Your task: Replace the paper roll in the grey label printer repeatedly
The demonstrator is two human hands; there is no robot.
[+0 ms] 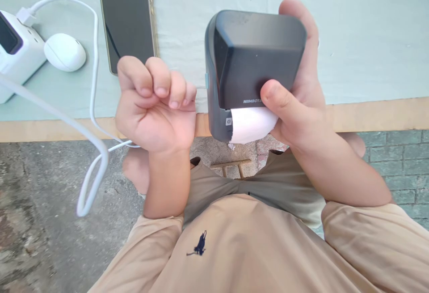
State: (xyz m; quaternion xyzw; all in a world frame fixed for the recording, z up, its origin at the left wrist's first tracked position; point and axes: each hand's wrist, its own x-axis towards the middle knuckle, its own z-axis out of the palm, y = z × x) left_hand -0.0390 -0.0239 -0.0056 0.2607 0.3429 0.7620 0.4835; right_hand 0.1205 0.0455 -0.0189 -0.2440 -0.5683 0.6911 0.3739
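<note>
My right hand (298, 91) grips a black label printer (258, 56) over the table's near edge, thumb on its face and fingers around the far side. The lettering "NIIMBOT" is partly under the thumb. A strip of white label paper (251, 125) sticks out of the printer's near end, its edge uneven. To the left of the printer, my left hand (156, 105) is raised palm up with the fingers curled in. Nothing shows in that hand, and it is apart from the printer.
A dark-screened phone (127, 15) lies beyond my left hand. At the left are a white power block (25, 56), a white rounded mouse-like object (65, 52) and a looping white cable (95, 51) that hangs over the table's wooden edge (56, 129).
</note>
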